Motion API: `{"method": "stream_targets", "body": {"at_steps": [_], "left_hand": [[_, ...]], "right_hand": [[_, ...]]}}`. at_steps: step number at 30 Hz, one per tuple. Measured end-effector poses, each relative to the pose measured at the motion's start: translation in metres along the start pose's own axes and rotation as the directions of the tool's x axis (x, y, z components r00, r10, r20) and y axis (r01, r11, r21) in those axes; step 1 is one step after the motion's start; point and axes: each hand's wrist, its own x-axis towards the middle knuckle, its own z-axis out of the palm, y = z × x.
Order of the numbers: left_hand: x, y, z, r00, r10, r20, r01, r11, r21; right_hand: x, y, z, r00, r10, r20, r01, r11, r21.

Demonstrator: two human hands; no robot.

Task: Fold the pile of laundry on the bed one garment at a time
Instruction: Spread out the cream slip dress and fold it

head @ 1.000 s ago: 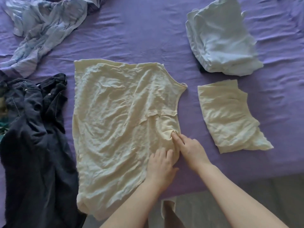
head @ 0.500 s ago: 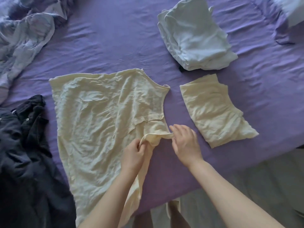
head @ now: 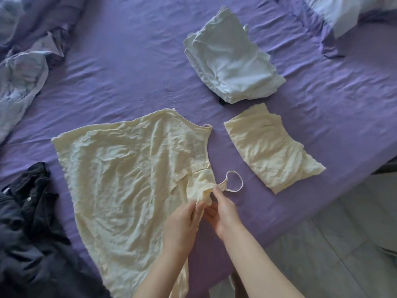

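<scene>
Both hands, left hand (head: pixel 182 220) and right hand (head: pixel 223 211), pinch crinkled cream camisole (head: pixel 129 175) near looped strap (head: pixel 235 181).

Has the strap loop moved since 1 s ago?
Yes. The strap loop was tucked by the top; now it lies on the sheet, pulled out toward the folded cream piece.

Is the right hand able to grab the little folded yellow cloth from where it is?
Probably yes. The folded yellow cloth lies in the open on the purple sheet, just beyond the right hand, with nothing between them. But that hand is pinching the yellow top and would have to let go first.
</scene>
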Motion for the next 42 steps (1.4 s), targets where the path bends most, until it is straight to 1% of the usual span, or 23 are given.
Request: {"method": "stream_targets", "body": {"at_steps": [1, 3, 5, 7, 10, 12, 14, 16, 18, 19, 21, 23, 26, 27, 29, 31, 32, 33, 34, 36, 38, 40, 42], "left_hand": [[-0.001, 0.001, -0.001, 1.0, 0.007, 0.024, -0.007, 1.0, 0.018], [-0.003, 0.002, -0.005, 0.998, 0.016, 0.056, -0.019, 0.999, 0.051], [-0.005, 0.003, -0.008, 0.996, 0.051, 0.074, -0.059, 0.993, 0.104], [-0.005, 0.004, -0.011, 0.989, 0.107, 0.1, -0.124, 0.975, 0.183], [-0.002, 0.006, -0.017, 0.962, 0.246, 0.122, -0.27, 0.93, 0.25], [0.002, 0.005, -0.019, 0.942, 0.308, 0.135, -0.334, 0.901, 0.276], [0.007, 0.006, -0.019, 0.918, 0.365, 0.153, -0.394, 0.88, 0.265], [0.01, 0.006, -0.019, 0.887, 0.406, 0.219, -0.452, 0.86, 0.236], [0.014, 0.007, -0.015, 0.868, 0.333, 0.368, -0.428, 0.877, 0.218], [0.017, 0.006, -0.011, 0.846, 0.278, 0.455, -0.419, 0.875, 0.244], [0.023, 0.006, 0.0, 0.771, 0.222, 0.597, -0.469, 0.832, 0.296], [0.029, 0.013, 0.016, 0.71, 0.194, 0.677, -0.515, 0.799, 0.31], [0.033, 0.029, 0.044, 0.617, 0.13, 0.776, -0.532, 0.796, 0.29], [0.033, 0.034, 0.052, 0.587, 0.12, 0.8, -0.543, 0.792, 0.28], [0.036, 0.04, 0.065, 0.562, 0.118, 0.819, -0.551, 0.792, 0.264], [0.046, 0.038, 0.064, 0.604, 0.116, 0.789, -0.519, 0.808, 0.278], [0.053, 0.035, 0.058, 0.646, 0.117, 0.755, -0.487, 0.824, 0.289], [0.062, 0.03, 0.05, 0.69, 0.124, 0.713, -0.456, 0.84, 0.295], [0.072, 0.025, 0.04, 0.732, 0.139, 0.667, -0.431, 0.852, 0.297], [0.096, 0.017, 0.018, 0.827, 0.165, 0.538, -0.378, 0.871, 0.313], [0.127, 0.015, 0.005, 0.911, 0.16, 0.38, -0.303, 0.884, 0.355], [0.164, 0.018, 0.001, 0.952, 0.15, 0.268, -0.254, 0.876, 0.41], [0.201, 0.023, 0.003, 0.959, 0.163, 0.231, -0.258, 0.837, 0.482]], "right_hand": [[0.001, -0.002, 0.004, 1.0, 0.002, 0.001, -0.002, 0.991, 0.131], [0.003, -0.006, 0.011, 0.999, -0.038, -0.035, 0.047, 0.945, 0.324], [0.007, -0.013, 0.018, 0.991, -0.084, -0.103, 0.122, 0.884, 0.451], [0.01, -0.022, 0.023, 0.979, -0.102, -0.177, 0.179, 0.845, 0.504], [0.019, -0.037, 0.028, 0.966, -0.129, -0.226, 0.227, 0.842, 0.49], [0.024, -0.045, 0.029, 0.951, -0.182, -0.249, 0.279, 0.853, 0.442], [0.029, -0.053, 0.03, 0.919, -0.281, -0.277, 0.357, 0.892, 0.277], [0.027, -0.06, 0.027, 0.853, -0.454, -0.255, 0.472, 0.882, 0.007], [0.024, -0.068, 0.02, 0.755, -0.631, -0.178, 0.568, 0.765, -0.302], [0.023, -0.071, 0.015, 0.711, -0.693, -0.119, 0.6, 0.686, -0.412], [0.022, -0.076, 0.004, 0.632, -0.775, 0.008, 0.645, 0.52, -0.56], [0.022, -0.081, -0.003, 0.575, -0.808, 0.127, 0.661, 0.368, -0.654], [0.026, -0.087, -0.01, 0.531, -0.796, 0.29, 0.659, 0.173, -0.732], [0.028, -0.09, -0.011, 0.506, -0.79, 0.345, 0.652, 0.089, -0.753], [0.036, -0.096, -0.014, 0.43, -0.761, 0.486, 0.603, -0.159, -0.782], [0.048, -0.103, -0.017, 0.366, -0.665, 0.651, 0.491, -0.456, -0.742], [0.053, -0.106, -0.018, 0.365, -0.6, 0.712, 0.417, -0.579, -0.701], [0.057, -0.11, -0.02, 0.39, -0.538, 0.747, 0.352, -0.663, -0.661], [0.061, -0.113, -0.022, 0.423, -0.492, 0.761, 0.312, -0.71, -0.632], [0.067, -0.117, -0.025, 0.475, -0.447, 0.758, 0.285, -0.737, -0.613], [0.072, -0.124, -0.02, 0.557, -0.404, 0.726, 0.296, -0.72, -0.628], [0.083, -0.131, -0.009, 0.609, -0.339, 0.717, 0.36, -0.686, -0.632], [0.097, -0.138, 0.004, 0.635, -0.281, 0.72, 0.419, -0.657, -0.626]]}}
